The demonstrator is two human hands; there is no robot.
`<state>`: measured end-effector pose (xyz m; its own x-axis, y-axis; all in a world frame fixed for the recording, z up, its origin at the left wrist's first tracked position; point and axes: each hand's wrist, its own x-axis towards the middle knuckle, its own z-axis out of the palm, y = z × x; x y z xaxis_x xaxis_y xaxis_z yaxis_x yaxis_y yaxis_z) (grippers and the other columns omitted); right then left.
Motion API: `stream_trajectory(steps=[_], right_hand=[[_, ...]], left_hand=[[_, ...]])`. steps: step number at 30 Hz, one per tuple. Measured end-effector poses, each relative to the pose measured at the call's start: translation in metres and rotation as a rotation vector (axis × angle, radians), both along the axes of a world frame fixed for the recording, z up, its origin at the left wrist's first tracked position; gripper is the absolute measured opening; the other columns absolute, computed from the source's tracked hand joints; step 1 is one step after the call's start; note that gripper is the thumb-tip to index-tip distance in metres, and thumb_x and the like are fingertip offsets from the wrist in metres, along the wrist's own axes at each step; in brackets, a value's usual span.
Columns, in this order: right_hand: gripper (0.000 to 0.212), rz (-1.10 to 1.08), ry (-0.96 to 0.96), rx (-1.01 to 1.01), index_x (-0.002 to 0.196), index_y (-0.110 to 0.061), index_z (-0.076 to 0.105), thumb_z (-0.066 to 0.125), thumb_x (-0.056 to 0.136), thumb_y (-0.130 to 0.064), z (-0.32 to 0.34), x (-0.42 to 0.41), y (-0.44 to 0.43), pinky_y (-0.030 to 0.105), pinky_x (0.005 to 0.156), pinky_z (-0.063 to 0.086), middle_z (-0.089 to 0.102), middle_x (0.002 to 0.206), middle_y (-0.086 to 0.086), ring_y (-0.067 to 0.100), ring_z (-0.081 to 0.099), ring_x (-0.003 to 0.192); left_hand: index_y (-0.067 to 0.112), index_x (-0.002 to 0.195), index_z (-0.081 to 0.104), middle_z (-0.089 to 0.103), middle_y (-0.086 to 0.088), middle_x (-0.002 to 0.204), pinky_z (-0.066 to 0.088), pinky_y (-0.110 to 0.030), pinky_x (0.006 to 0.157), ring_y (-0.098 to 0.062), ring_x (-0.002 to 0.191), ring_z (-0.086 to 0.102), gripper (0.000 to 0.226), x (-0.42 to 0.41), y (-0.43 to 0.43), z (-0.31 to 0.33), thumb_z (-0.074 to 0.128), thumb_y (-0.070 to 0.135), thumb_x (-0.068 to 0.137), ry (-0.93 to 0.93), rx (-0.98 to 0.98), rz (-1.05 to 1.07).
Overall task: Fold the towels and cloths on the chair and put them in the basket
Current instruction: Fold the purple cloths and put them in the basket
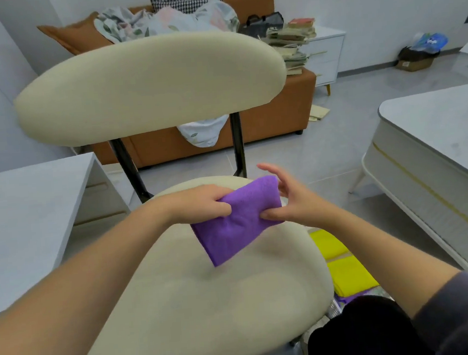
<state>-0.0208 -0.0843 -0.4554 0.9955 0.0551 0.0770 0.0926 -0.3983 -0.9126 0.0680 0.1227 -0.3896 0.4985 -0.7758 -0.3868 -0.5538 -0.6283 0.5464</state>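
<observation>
A folded purple cloth (236, 222) hangs a little above the cream seat of the chair (209, 305). My left hand (201, 203) grips its upper left edge. My right hand (288, 201) holds its right side with the thumb pressed on the front and the fingers spread behind. The seat carries nothing else that I can see. Folded yellow cloths (347, 275) and a bit of a purple one lie in the basket (335, 308) on the floor to the right of the seat, mostly hidden by the seat and my right knee.
The chair's wide cream backrest (147, 86) stands in front of me. A white desk (20, 222) is at the left and a white table (436, 161) at the right. An orange sofa (265, 124) with bedding stands behind the chair.
</observation>
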Motion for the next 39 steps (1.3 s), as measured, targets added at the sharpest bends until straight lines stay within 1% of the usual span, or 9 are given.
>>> stream_trajectory(steps=[4, 8, 14, 17, 21, 24, 31, 36, 39], right_hand=[[0.024, -0.078, 0.051, 0.126, 0.1, -0.024, 0.064, 0.07, 0.084, -0.008, 0.003, -0.024, -0.047, 0.02, 0.082, 0.05, 0.07, 0.096, -0.011, 0.0, 0.062, 0.089], [0.025, -0.342, 0.105, 0.297, 0.099, -0.02, 0.064, 0.07, 0.075, -0.024, -0.019, -0.045, -0.119, 0.03, 0.081, 0.053, 0.069, 0.101, 0.003, 0.011, 0.064, 0.089], [0.017, -0.561, 0.354, 0.261, 0.101, -0.016, 0.063, 0.066, 0.087, -0.026, -0.079, -0.072, -0.201, 0.026, 0.056, 0.056, 0.065, 0.093, 0.008, 0.012, 0.063, 0.07], [0.021, -0.643, 0.496, 0.202, 0.088, -0.013, 0.063, 0.068, 0.085, -0.033, -0.116, -0.076, -0.226, 0.02, 0.045, 0.049, 0.058, 0.071, 0.003, 0.007, 0.058, 0.047], [0.021, -0.619, 0.625, 0.149, 0.09, -0.014, 0.059, 0.056, 0.094, -0.034, -0.174, -0.065, -0.243, 0.02, 0.048, 0.045, 0.05, 0.073, 0.002, 0.012, 0.049, 0.057], [0.019, -0.573, 0.681, 0.108, 0.104, -0.012, 0.055, 0.047, 0.099, -0.028, -0.222, -0.048, -0.251, 0.023, 0.051, 0.043, 0.049, 0.076, -0.001, 0.013, 0.048, 0.062], [0.039, -0.66, 0.638, -0.253, 0.123, -0.009, 0.051, 0.056, 0.093, -0.034, -0.31, -0.015, -0.256, 0.034, 0.083, 0.044, 0.063, 0.116, 0.015, 0.033, 0.059, 0.106], [0.045, -0.627, 0.577, -0.707, 0.132, -0.014, 0.039, 0.05, 0.095, -0.037, -0.332, 0.001, -0.248, 0.038, 0.075, 0.049, 0.061, 0.117, 0.012, 0.033, 0.063, 0.1], [0.046, -0.573, 0.458, -0.937, 0.108, -0.009, 0.058, 0.079, 0.07, -0.025, -0.342, 0.005, -0.242, 0.034, 0.042, 0.047, 0.063, 0.092, 0.013, 0.032, 0.065, 0.061]], left_hand=[[0.005, 0.1, 0.056, 0.058, -0.007, 0.095, 0.045, -0.026, 0.067, -0.016, 0.081, 0.057, 0.041, 0.007, -0.056, -0.002, 0.053, 0.035, 0.072, 0.255, -0.081, 0.097], [0.015, 0.1, 0.056, 0.063, -0.005, 0.094, 0.057, -0.032, 0.076, -0.021, 0.084, 0.062, 0.018, 0.0, -0.122, -0.031, 0.066, 0.025, 0.087, 0.486, -0.208, 0.259], [0.018, 0.082, 0.054, 0.061, -0.003, 0.073, 0.054, -0.021, 0.061, -0.007, 0.054, 0.062, 0.014, -0.006, -0.227, -0.093, 0.062, 0.01, 0.09, 0.365, -0.004, 0.176], [0.012, 0.098, 0.055, 0.062, -0.002, 0.082, 0.049, -0.025, 0.062, -0.011, 0.062, 0.061, 0.009, -0.005, -0.267, -0.131, 0.061, 0.014, 0.091, 0.327, 0.184, 0.154], [0.002, 0.11, 0.053, 0.061, -0.008, 0.104, 0.051, -0.035, 0.076, -0.015, 0.067, 0.06, 0.019, -0.003, -0.305, -0.188, 0.054, 0.013, 0.094, 0.273, 0.467, 0.145], [0.002, 0.117, 0.054, 0.058, -0.011, 0.127, 0.048, -0.037, 0.093, -0.026, 0.102, 0.063, 0.024, -0.004, -0.329, -0.231, 0.046, 0.01, 0.096, 0.133, 0.656, 0.083], [0.014, 0.142, 0.038, 0.039, -0.002, 0.147, 0.044, -0.042, 0.096, -0.027, 0.129, 0.045, 0.049, 0.008, -0.356, -0.303, 0.043, 0.021, 0.094, -0.117, 0.869, 0.07], [0.011, 0.138, 0.044, 0.046, 0.001, 0.139, 0.05, -0.037, 0.079, -0.025, 0.122, 0.052, 0.047, 0.012, -0.36, -0.343, 0.051, 0.016, 0.092, -0.25, 0.914, 0.032], [0.009, 0.128, 0.048, 0.059, -0.002, 0.123, 0.043, -0.026, 0.043, -0.025, 0.102, 0.065, 0.041, 0.011, -0.361, -0.359, 0.053, 0.003, 0.087, -0.365, 0.9, 0.027]])
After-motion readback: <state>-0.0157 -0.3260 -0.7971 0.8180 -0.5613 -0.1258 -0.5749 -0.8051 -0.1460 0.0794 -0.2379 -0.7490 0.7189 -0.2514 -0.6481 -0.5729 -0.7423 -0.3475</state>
